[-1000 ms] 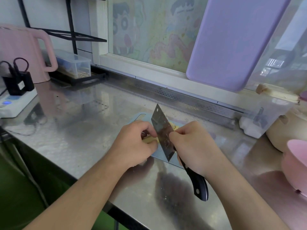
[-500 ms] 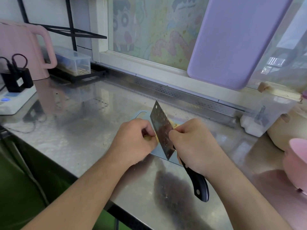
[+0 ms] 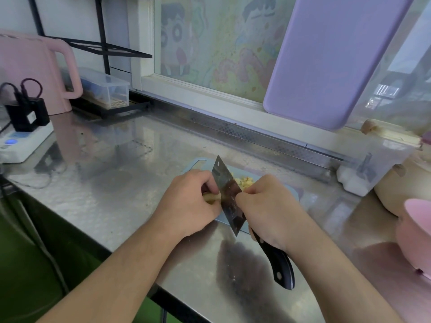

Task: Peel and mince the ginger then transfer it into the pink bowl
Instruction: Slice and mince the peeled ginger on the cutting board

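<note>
Ginger [image 3: 211,197]: on blue board [image 3: 294,192] atop counter [image 3: 130,183], long axis crosswise, pinched by curled left hand [image 3: 186,203] just left of cleaver [image 3: 229,194]; right hand [image 3: 268,206] grips cleaver; pink bowl [image 3: 417,231] far right.

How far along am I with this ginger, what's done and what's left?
Partly done: a small pile of chopped pieces already lies on the blue cutting board. In hand: your left hand holds the remaining ginger while your right hand works the cleaver against it. Left: finish mincing, then move everything into the pink bowl, whose inside isn't visible from here.
</note>
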The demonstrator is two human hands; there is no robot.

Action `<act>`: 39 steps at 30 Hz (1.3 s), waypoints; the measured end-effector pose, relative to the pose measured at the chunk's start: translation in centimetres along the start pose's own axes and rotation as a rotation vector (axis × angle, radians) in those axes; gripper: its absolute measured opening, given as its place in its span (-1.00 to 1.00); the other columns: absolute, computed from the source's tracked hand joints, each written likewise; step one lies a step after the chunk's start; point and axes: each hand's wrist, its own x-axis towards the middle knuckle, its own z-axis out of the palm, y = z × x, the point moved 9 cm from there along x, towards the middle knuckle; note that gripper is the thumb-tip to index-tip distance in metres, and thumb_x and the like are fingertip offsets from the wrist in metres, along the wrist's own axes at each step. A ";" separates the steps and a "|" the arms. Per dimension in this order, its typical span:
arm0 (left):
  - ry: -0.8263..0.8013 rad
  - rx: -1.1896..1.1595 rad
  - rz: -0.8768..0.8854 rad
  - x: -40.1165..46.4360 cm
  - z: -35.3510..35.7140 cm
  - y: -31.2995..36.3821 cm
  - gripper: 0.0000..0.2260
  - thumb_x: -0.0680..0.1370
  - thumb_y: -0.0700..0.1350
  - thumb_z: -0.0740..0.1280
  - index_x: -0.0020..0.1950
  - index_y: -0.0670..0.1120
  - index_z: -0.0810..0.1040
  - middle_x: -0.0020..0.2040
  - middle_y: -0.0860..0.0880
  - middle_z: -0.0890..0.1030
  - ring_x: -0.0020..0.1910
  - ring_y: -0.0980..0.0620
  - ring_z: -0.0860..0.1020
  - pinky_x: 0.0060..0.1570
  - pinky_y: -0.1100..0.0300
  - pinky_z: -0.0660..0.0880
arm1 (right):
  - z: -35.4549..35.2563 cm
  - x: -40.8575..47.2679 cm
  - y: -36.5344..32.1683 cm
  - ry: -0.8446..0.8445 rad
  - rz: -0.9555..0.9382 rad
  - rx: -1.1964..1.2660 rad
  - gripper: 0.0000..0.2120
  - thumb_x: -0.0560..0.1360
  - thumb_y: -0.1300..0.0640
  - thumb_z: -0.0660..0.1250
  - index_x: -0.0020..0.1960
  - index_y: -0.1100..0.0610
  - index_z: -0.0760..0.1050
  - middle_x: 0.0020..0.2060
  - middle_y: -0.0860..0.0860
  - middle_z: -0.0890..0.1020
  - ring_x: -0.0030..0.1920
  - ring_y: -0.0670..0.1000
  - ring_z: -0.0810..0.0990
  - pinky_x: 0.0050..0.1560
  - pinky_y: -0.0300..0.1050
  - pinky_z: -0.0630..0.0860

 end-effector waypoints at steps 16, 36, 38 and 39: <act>0.012 -0.022 0.018 0.3 0.0 -0.1 -0.81 0.47 -0.19 0.47 -0.21 0.11 0.64 -0.13 0.16 0.63 -0.20 0.13 0.65 -0.30 0.19 0.61 | -1.4 -0.7 -0.7 0.030 -0.076 0.103 -0.71 0.49 0.19 0.23 -0.31 0.35 0.30 -0.53 0.16 0.38 -0.51 0.03 0.28 -0.40 -0.07 0.28; 0.017 -0.018 -0.032 0.4 -0.2 -0.4 -0.86 0.47 -0.14 0.48 -0.24 0.08 0.64 -0.22 0.14 0.67 -0.33 0.11 0.66 -0.26 0.09 0.62 | -0.3 -0.4 -1.4 0.004 -0.042 0.005 -0.78 0.43 0.20 0.22 -0.38 0.15 0.32 -0.54 0.14 0.39 -0.51 0.07 0.33 -0.38 -0.08 0.32; 0.020 -0.007 -0.034 0.4 -0.1 -0.5 -0.86 0.46 -0.14 0.49 -0.24 0.09 0.65 -0.22 0.16 0.67 -0.28 0.15 0.65 -0.23 0.14 0.61 | -0.1 -0.1 -1.2 -0.007 -0.024 -0.003 -0.79 0.43 0.19 0.23 -0.38 0.14 0.34 -0.54 0.14 0.41 -0.50 0.08 0.35 -0.38 -0.07 0.34; 0.023 -0.001 -0.036 0.3 -0.2 -0.5 -0.85 0.46 -0.14 0.49 -0.24 0.09 0.65 -0.22 0.17 0.66 -0.25 0.17 0.64 -0.21 0.16 0.61 | 0.0 0.0 -1.1 -0.012 -0.016 -0.009 -0.79 0.43 0.19 0.23 -0.38 0.14 0.35 -0.54 0.14 0.42 -0.51 0.09 0.36 -0.38 -0.07 0.36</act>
